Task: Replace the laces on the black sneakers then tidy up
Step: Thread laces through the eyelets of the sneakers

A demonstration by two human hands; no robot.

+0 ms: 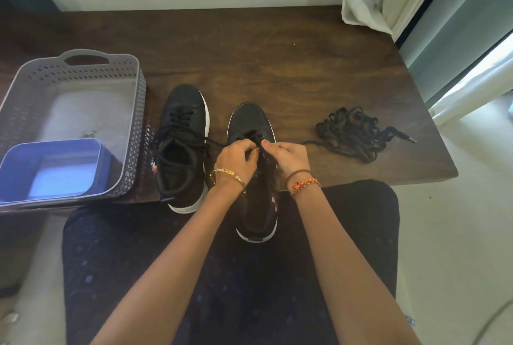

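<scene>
At the far left, the grey perforated plastic basket [83,86] overhangs the near edge of the dark wooden counter [277,53], with a blue rectangular plastic tub [52,170] inside it; a knock from an elbow could tip both off. Next to it stands the laced black sneaker with the white sole [181,147], its heel past the counter's edge and its loose lace ends trailing toward the neighbour, where they could snag. The second black sneaker [252,122] hangs further off, heel over the lap, so a hard tug might drag it down. The left hand [236,161] and right hand [288,157] both pinch the thin black lace [216,142] at its lower eyelets; uneven pulls would leave the ends mismatched. To the right a tangled heap of black laces [352,133] lies near the edge, one strand running toward the hands, and could knot or slide off. Open room lies behind the shoes, toward the wall.
</scene>
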